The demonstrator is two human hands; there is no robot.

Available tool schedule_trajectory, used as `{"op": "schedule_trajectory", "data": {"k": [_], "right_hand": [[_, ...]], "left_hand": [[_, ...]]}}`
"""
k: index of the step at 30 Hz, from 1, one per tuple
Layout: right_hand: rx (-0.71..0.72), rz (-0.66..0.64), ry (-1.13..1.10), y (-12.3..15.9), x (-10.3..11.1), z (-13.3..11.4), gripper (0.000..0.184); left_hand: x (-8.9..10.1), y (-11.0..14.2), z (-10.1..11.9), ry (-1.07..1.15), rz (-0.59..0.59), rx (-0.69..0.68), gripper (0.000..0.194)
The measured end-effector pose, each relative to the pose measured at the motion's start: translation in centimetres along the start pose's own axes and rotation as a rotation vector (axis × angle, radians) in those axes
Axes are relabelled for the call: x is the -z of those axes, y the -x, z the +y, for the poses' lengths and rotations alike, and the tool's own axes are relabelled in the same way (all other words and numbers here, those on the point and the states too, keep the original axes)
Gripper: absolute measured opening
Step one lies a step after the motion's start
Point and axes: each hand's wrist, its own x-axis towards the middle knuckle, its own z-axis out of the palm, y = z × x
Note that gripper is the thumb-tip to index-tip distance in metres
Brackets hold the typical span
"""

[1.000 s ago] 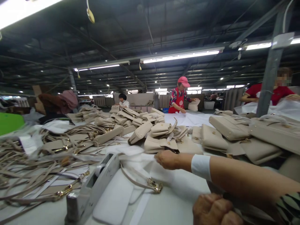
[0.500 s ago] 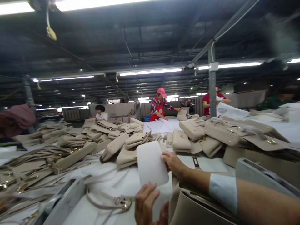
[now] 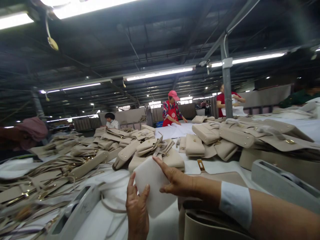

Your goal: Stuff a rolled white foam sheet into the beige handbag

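Both hands hold a white sheet with rounded corners, tilted in front of me. My left hand grips its left edge, thumb on the near face and fingers behind. My right hand has the upper right part between thumb and fingers. Just below my right forearm stands an open beige handbag. Behind that arm its flap appears folded back, with a gold clasp plate at the end. The bag's inside is mostly hidden by my arm.
Beige handbags lie heaped across the table's far side. Straps with gold buckles pile up at left. Grey plastic pieces flank the work spot, another grey one at right. A co-worker in a red apron stands beyond.
My left hand has risen and taken hold of the white sheet's left edge. The sheet has tilted, and my right hand has shifted left with it. The view has shifted slightly.
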Motion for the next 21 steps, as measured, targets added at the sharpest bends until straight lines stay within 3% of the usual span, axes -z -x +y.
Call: {"op": "schedule_trajectory", "data": {"k": [4, 7, 10, 12, 15, 18, 21], "right_hand": [[0.06, -0.113, 0.074, -0.1, 0.4, 0.2, 0.116], [-0.052, -0.156, 0.172, 0.1, 0.4, 0.5, 0.119], [-0.129, -0.151, 0.24, 0.1, 0.5, 1.3, 0.116], [-0.141, -0.11, 0.289, 0.0, 0.8, 2.0, 0.105], [-0.149, -0.083, 0.387, -0.2, 1.6, 3.0, 0.074], [-0.127, -0.097, 0.522, -0.2, 2.3, 3.4, 0.047], [-0.114, -0.103, 0.591, -0.2, 2.5, 3.2, 0.036]], "left_hand": [[0.3, -0.5, -0.7, 0.023, 0.09, 0.015, 0.061], [0.5, -0.7, -1.3, -0.01, 0.084, 0.045, 0.059], [0.4, -0.4, -1.7, -0.078, 0.02, 0.037, 0.072], [0.2, 0.0, -1.9, -0.199, -0.085, 0.015, 0.087], [0.1, 0.3, -2.0, -0.589, -0.163, -0.118, 0.097], [0.4, 0.3, -2.2, -0.996, -0.132, -0.216, 0.084], [0.7, 0.1, -2.5, -1.161, -0.101, -0.316, 0.068]]}}
